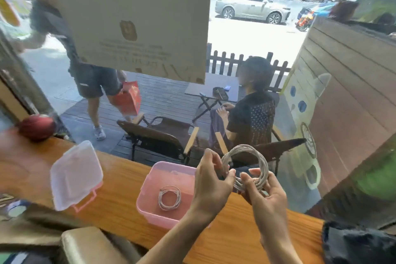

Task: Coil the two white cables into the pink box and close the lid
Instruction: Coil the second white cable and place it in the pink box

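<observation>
An open pink box (150, 180) stands on the wooden counter with one small coiled white cable (169, 197) lying flat on its floor. Its clear lid (75, 174) with a pink latch lies apart on the counter to the left. Above the box's right edge I hold the second white cable (246, 165), wound into a larger ring held upright. My left hand (211, 180) pinches the ring's left side. My right hand (264, 195) grips its lower part between thumb and fingers.
The wooden counter (120, 206) runs along a window. A red ball (36, 127) rests at its far left, a dark bag (360, 244) at its right end, a padded seat (90, 244) below. Outside the glass are chairs, a seated person and a walking person.
</observation>
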